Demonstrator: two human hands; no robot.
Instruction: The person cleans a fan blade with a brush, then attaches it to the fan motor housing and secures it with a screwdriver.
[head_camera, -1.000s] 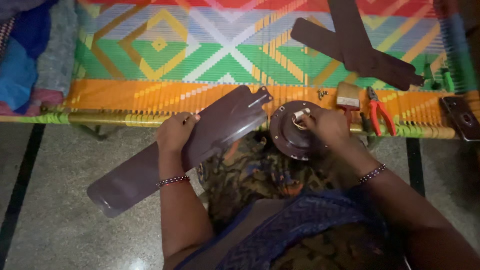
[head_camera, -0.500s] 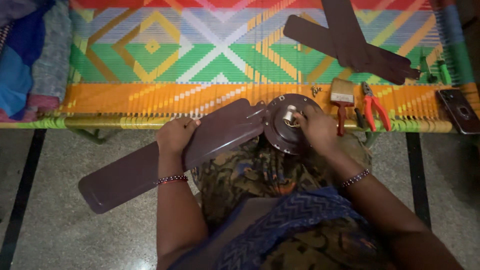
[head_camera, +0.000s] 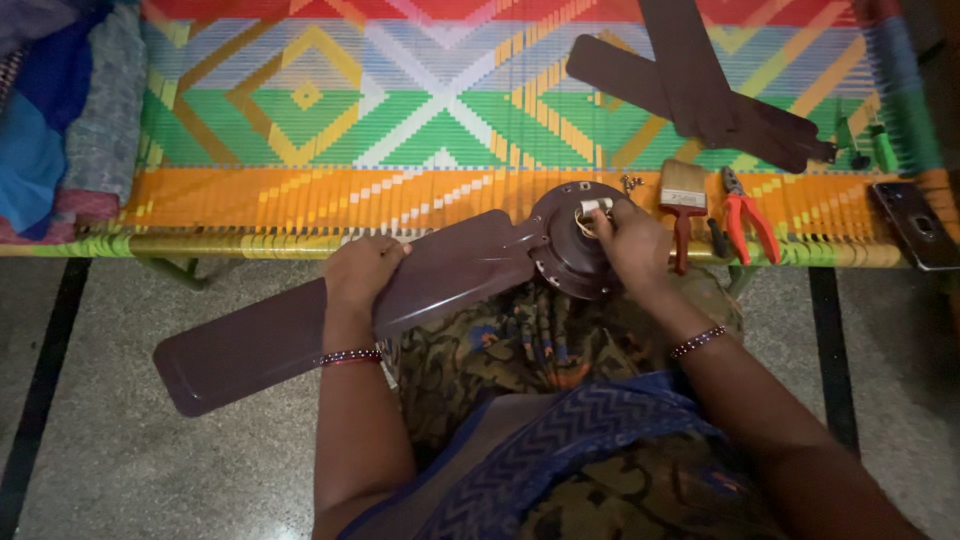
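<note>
My left hand (head_camera: 362, 271) grips a long dark brown fan blade (head_camera: 260, 340) near its middle; the blade slants from lower left up to the round fan motor (head_camera: 565, 250). The blade's bracket end meets the motor's left rim. My right hand (head_camera: 632, 240) holds the motor at its centre, fingers around the white shaft and wires. The motor rests over my lap at the woven cot's front edge (head_camera: 230, 243).
On the colourful woven cot lie two more brown blades (head_camera: 700, 90), a paintbrush (head_camera: 683, 195), red-handled pliers (head_camera: 747, 215), small screws (head_camera: 632, 183), green screwdrivers (head_camera: 880, 145) and a phone (head_camera: 915, 225). Folded cloth (head_camera: 50, 120) is at the left. Speckled floor lies below.
The blade has swung flatter and its bracket end has come up against the motor's rim. The motor shifted slightly up and left with my right hand.
</note>
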